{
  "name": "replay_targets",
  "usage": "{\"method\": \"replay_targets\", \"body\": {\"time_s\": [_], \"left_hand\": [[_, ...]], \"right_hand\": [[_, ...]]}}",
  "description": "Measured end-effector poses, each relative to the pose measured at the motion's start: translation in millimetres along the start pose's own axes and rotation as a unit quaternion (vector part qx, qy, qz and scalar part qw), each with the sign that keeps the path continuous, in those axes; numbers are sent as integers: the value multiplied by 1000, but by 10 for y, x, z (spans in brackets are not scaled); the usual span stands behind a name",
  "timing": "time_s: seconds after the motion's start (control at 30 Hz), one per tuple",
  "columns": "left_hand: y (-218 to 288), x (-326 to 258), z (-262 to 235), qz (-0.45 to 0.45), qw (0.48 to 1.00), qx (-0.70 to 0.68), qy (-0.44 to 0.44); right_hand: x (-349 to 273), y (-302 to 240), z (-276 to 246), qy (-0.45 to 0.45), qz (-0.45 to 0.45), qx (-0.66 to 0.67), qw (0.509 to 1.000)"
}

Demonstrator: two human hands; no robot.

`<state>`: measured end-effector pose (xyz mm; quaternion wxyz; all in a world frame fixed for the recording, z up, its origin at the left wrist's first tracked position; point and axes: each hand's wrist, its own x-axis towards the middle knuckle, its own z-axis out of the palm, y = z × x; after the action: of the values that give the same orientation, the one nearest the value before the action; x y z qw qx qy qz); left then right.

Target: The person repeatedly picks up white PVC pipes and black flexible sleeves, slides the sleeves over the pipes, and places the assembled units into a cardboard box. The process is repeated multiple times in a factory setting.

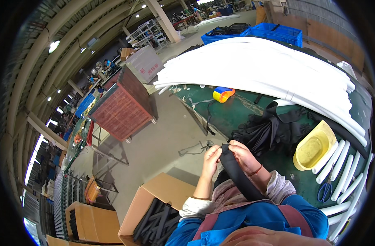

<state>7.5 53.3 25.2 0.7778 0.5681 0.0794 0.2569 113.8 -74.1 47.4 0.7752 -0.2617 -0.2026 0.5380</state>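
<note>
My left hand and my right hand are closed side by side on the upper end of a black tube-shaped fabric sleeve. The sleeve bends down toward my lap; whether anything fills it, I cannot tell. Fingers of both hands pinch its end edge. Just beyond my right hand, a heap of black fabric lies on the green tabletop. To the right of it stand a yellow plastic tub and several short white foam tubes. A pair of blue-handled scissors lies near them.
Long white foam tubes cover the table's far side, near a colourful tape roll. Blue crates stand behind. A cardboard box of black tubes is at my lower left. Further left stands a wheeled reddish-brown cabinet.
</note>
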Motion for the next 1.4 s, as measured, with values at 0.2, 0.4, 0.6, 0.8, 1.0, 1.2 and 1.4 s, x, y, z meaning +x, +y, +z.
{"method": "replay_targets", "body": {"time_s": [0.2,0.4,0.6,0.8,1.0,1.2,1.4], "left_hand": [[332,-241,-144,-122,982,-7,-146],[360,-610,-167,-143,984,90,-48],[512,-834,-46,-1,904,405,-138],[325,-926,-191,185,799,560,-116],[358,-692,-68,301,816,489,-65],[137,-712,112,217,907,360,29],[-84,-795,408,67,986,95,123]], "right_hand": [[-145,28,154,-12,77,-86,993],[-177,399,42,-26,-124,-386,914],[-340,559,-130,7,-253,-583,772],[-338,595,-36,-10,-176,-479,860],[-259,315,-5,-64,-25,-294,953],[-439,-83,-50,-166,68,-213,961],[-434,198,-166,-97,-62,-254,960]]}}
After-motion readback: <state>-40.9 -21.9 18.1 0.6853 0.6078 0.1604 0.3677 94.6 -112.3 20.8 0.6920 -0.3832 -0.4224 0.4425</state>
